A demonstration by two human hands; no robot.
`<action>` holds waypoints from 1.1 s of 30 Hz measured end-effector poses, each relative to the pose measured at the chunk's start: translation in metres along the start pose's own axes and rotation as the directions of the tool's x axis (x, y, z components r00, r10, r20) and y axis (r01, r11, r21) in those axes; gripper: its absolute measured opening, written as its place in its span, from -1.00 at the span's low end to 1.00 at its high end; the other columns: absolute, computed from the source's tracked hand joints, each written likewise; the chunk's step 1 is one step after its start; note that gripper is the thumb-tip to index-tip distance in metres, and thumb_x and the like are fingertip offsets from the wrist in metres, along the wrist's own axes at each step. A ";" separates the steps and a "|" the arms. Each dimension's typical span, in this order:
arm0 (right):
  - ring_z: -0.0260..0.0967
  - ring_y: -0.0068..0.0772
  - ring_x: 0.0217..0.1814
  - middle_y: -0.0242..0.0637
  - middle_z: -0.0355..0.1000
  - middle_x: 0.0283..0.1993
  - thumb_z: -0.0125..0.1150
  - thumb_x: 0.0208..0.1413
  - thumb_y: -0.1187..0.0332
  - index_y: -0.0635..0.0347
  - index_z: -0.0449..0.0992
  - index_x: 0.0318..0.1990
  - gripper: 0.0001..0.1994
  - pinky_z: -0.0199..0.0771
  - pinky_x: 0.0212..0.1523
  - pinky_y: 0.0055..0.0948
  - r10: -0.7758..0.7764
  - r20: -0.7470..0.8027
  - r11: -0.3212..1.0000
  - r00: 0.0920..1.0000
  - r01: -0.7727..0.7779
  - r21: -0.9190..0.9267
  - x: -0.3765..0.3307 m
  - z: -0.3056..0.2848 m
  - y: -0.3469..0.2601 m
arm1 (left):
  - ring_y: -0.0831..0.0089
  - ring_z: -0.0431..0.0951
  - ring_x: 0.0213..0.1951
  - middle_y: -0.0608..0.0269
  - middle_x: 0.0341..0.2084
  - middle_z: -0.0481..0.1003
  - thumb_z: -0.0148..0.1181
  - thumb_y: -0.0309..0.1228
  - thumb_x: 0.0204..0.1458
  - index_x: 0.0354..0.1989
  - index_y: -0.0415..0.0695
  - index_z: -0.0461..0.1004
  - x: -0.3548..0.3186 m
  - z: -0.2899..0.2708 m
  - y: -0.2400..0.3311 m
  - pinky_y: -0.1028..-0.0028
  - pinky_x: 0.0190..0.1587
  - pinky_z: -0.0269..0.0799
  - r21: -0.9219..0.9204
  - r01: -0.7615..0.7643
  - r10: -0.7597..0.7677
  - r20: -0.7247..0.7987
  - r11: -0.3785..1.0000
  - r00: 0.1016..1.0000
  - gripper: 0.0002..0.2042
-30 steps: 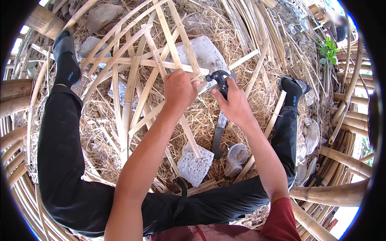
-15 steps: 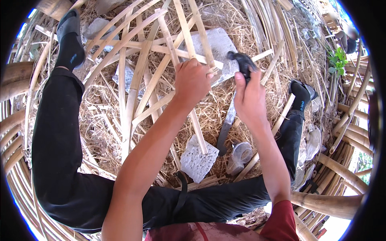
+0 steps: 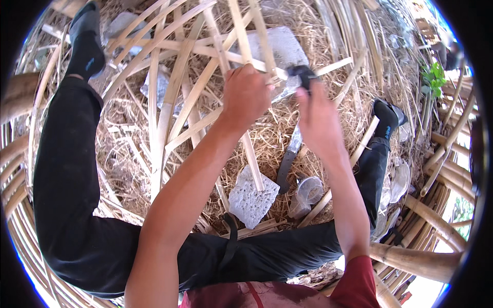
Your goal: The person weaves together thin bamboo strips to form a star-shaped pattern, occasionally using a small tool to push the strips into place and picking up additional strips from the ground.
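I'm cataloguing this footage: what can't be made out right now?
Head view: hammer, its head blurred, its handle mostly hidden by the right hand.
Head view: the grip of the left hand, hidden by its back.
Head view: far ends of some bamboo strips, cut off by the top edge.

Bamboo strips (image 3: 177,84): split wood, smooth, matt. Stone block (image 3: 251,201): rough, pitted. Stone slab (image 3: 281,45): coarse, matt. Hammer (image 3: 303,75): head apparently metal; finish blurred. Blade (image 3: 287,163): metal, mostly dull. Cup (image 3: 310,190): clear plastic, glossy. Trousers (image 3: 67,174): matt cloth. Straw (image 3: 271,127): dry, fibrous.
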State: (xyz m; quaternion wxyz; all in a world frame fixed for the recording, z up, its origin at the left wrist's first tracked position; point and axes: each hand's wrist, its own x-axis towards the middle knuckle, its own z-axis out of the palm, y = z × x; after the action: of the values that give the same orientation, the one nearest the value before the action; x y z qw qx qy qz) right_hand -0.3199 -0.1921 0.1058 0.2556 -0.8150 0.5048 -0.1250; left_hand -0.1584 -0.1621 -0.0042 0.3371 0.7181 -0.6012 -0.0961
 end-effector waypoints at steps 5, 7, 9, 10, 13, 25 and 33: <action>0.52 0.26 -0.51 0.14 0.48 -0.52 -0.03 0.43 0.28 0.39 0.28 0.06 -0.70 0.51 -0.47 0.12 -0.114 -0.120 0.989 0.986 0.102 -0.107 -0.008 0.028 0.020 | 0.19 0.58 -0.17 0.12 -0.38 0.54 0.34 -0.30 0.06 -0.26 -0.03 0.72 0.006 -0.003 0.011 0.15 0.04 0.34 0.002 0.027 -0.027 0.091 1.000 0.996 -0.85; 0.52 0.26 -0.51 0.10 0.45 -0.58 -0.04 0.44 0.27 0.39 0.28 0.04 -0.70 0.53 -0.49 0.06 0.002 0.058 0.980 0.998 0.010 -0.201 -0.006 0.028 0.025 | 0.20 0.56 -0.20 0.15 -0.40 0.54 0.37 -0.28 0.03 -0.24 -0.03 0.72 0.005 -0.007 0.012 0.15 0.02 0.36 0.003 0.043 -0.043 0.096 0.999 0.994 -0.83; 0.52 0.27 -0.51 0.08 0.43 -0.61 -0.04 0.43 0.27 0.42 0.28 0.04 -0.69 0.53 -0.51 0.03 0.041 0.026 0.995 0.999 -0.038 -0.094 -0.011 0.016 0.006 | 0.21 0.56 -0.20 0.15 -0.41 0.54 0.36 -0.27 0.04 -0.23 -0.02 0.72 0.007 -0.005 0.009 0.15 0.03 0.36 0.032 0.008 -0.010 0.055 0.999 0.998 -0.82; 0.53 0.24 -0.50 0.09 0.44 -0.59 -0.03 0.43 0.27 0.43 0.28 0.02 -0.70 0.52 -0.53 0.00 0.086 -0.056 0.996 0.995 -0.086 0.002 -0.013 0.009 -0.005 | 0.22 0.56 -0.20 0.15 -0.41 0.54 0.36 -0.27 0.04 -0.22 -0.02 0.73 0.005 -0.004 0.006 0.16 0.03 0.36 0.050 -0.005 0.003 0.038 0.999 0.999 -0.82; 0.54 0.20 -0.48 -0.01 0.44 -0.56 -0.03 0.43 0.31 0.36 0.23 0.00 -0.75 0.50 -0.54 0.00 -0.187 -0.281 0.981 0.941 0.164 -0.105 -0.023 0.024 0.006 | 0.22 0.56 -0.19 0.17 -0.40 0.54 0.36 -0.28 0.04 -0.21 -0.02 0.73 0.003 0.000 0.004 0.17 0.04 0.36 0.057 -0.020 0.017 0.049 0.998 0.999 -0.81; 0.51 0.13 -0.51 -0.01 0.45 -0.45 -0.05 0.45 0.31 0.41 0.31 0.05 -0.73 0.49 -0.53 -0.01 -0.061 -0.064 0.979 0.996 0.047 -0.198 -0.006 0.034 0.022 | 0.26 0.53 -0.19 0.25 -0.38 0.51 0.35 -0.31 0.06 -0.13 0.01 0.72 -0.005 0.006 0.004 0.23 0.01 0.33 0.018 -0.075 0.076 -0.035 0.997 0.996 -0.79; 0.51 0.25 -0.47 0.09 0.45 -0.52 -0.04 0.43 0.29 0.38 0.29 -0.03 -0.74 0.48 -0.50 0.11 -0.047 -0.048 0.987 0.998 0.039 -0.153 -0.012 0.036 0.012 | 0.25 0.54 -0.19 0.26 -0.38 0.52 0.36 -0.31 0.03 -0.19 0.03 0.72 -0.002 0.011 0.000 0.21 0.02 0.33 0.006 -0.086 0.086 -0.058 0.996 0.995 -0.82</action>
State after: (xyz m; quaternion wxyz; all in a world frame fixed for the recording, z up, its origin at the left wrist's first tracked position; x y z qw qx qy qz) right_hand -0.3182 -0.1754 0.0698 0.1766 -0.8393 0.5017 -0.1126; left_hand -0.1645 -0.1641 -0.0133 0.3570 0.6946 -0.6217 -0.0595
